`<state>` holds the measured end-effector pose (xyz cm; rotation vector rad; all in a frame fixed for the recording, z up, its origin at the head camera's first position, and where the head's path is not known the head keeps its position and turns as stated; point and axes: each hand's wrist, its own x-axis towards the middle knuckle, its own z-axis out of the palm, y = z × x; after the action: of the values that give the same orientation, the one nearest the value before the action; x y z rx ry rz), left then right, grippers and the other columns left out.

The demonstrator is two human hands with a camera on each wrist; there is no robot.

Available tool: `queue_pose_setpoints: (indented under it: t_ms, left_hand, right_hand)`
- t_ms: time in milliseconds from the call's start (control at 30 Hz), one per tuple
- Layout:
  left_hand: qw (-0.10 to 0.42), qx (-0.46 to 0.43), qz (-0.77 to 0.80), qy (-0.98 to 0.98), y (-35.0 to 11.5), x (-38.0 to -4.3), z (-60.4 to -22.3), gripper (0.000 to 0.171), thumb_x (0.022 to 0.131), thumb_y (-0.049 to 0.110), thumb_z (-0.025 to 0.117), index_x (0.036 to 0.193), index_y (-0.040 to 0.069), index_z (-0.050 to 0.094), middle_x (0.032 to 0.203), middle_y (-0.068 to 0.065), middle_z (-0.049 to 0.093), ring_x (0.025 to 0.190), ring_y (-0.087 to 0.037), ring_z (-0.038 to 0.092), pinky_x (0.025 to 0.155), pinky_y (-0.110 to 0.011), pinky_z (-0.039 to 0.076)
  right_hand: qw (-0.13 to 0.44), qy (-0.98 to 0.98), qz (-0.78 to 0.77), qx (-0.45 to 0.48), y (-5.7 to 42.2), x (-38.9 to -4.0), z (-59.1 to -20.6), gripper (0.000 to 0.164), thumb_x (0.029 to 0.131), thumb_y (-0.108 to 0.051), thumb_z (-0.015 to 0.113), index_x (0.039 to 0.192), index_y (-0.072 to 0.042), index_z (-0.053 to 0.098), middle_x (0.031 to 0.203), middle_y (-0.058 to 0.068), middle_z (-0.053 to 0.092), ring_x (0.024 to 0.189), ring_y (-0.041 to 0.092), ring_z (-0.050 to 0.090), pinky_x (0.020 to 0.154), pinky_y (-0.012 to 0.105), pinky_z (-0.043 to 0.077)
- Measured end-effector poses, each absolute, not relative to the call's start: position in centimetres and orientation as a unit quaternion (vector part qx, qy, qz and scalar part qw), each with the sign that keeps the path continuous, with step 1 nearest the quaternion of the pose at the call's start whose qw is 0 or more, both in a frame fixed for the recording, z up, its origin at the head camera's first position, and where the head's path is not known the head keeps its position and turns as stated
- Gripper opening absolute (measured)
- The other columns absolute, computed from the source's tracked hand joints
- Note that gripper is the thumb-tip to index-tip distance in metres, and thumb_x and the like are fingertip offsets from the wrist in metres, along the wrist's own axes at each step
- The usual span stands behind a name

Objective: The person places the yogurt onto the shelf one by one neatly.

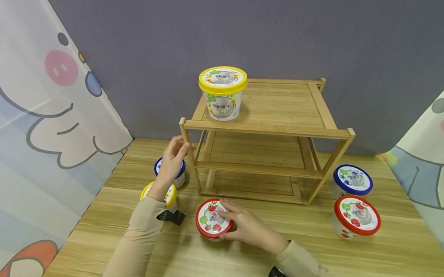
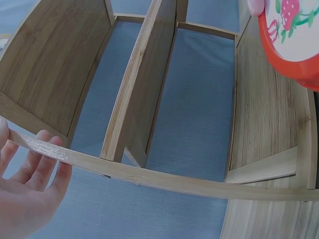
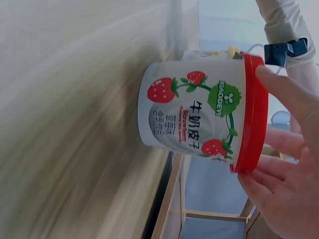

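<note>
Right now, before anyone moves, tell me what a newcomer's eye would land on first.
Probably the yellow-lidded tub, standing alone on the top shelf of the wooden rack, near its left front corner. Next, the red-lidded tub in front of the rack, its lid held by the right hand, while the left hand grips the rack's left front post. The big pink-snouted cartoon figure on the left-hand backdrop also stands out.

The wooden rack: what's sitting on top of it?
A yellow-lidded tub stands at the left end of its top shelf. The tub covers the shelf surface beneath it, so that patch can't be seen.
</note>
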<state>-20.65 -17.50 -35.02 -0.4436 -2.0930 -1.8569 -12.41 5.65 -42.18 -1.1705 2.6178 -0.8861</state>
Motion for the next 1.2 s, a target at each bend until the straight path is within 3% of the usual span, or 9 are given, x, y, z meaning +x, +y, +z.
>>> queue_pose_setpoints:
  t_ms: [200, 500, 767, 1033, 1200]
  left_hand:
    - [0.159, -0.153, -0.647, -0.73, -17.5, -20.7, -35.0, 0.028, 0.093, 0.02, 0.045, 0.115, 0.004, 0.048, 0.098, -0.024, 0.056, 0.098, -0.033, 0.05, 0.082, -0.032, 0.036]
    - [0.145, -0.143, -0.648, -0.734, -17.1, -20.2, -34.1, 0.025, 0.094, 0.009, 0.041, 0.117, -0.001, 0.045, 0.085, 0.014, 0.059, 0.099, -0.035, 0.048, 0.084, -0.033, 0.035]
    - [0.148, -0.139, -0.646, -0.736, -16.6, -19.4, -33.2, 0.026, 0.094, 0.006, 0.039, 0.117, -0.005, 0.043, 0.083, 0.019, 0.057, 0.099, -0.041, 0.046, 0.083, -0.03, 0.035]
    - [0.15, -0.142, -0.655, -0.727, -17.4, -20.7, -35.0, 0.022, 0.093, 0.012, 0.043, 0.114, 0.005, 0.047, 0.09, 0.003, 0.061, 0.101, -0.034, 0.049, 0.084, -0.032, 0.036]
    - [0.159, -0.148, -0.652, -0.726, -17.5, -20.9, -35.3, 0.026, 0.093, 0.019, 0.045, 0.115, 0.006, 0.048, 0.097, -0.02, 0.057, 0.098, -0.032, 0.051, 0.084, -0.032, 0.037]
  right_hand:
    - [0.033, 0.885, -0.277, -0.373, 5.2, -11.7, -42.3, 0.062, 0.074, -0.036, 0.069, 0.123, -0.002, 0.052, 0.138, 0.019, 0.032, 0.125, 0.033, 0.031, 0.097, 0.046, 0.029]
    - [-0.051, 0.91, -0.221, -0.348, 4.2, -10.7, -42.5, 0.062, 0.075, -0.044, 0.065, 0.118, 0.0, 0.055, 0.13, 0.024, 0.04, 0.119, 0.037, 0.039, 0.094, 0.044, 0.035]
    - [-0.095, 0.922, -0.205, -0.316, 3.3, -10.0, -42.7, 0.062, 0.075, -0.046, 0.063, 0.114, 0.002, 0.057, 0.126, 0.025, 0.044, 0.115, 0.038, 0.042, 0.087, 0.045, 0.041]
    - [-0.103, 0.916, -0.208, -0.328, 3.2, -10.1, -42.3, 0.059, 0.075, -0.041, 0.067, 0.113, 0.004, 0.057, 0.121, 0.028, 0.046, 0.111, 0.039, 0.045, 0.087, 0.044, 0.041]
    - [-0.06, 0.899, -0.224, -0.37, 4.0, -11.0, -41.5, 0.056, 0.076, -0.034, 0.068, 0.117, 0.001, 0.054, 0.126, 0.025, 0.043, 0.115, 0.039, 0.042, 0.091, 0.045, 0.037]
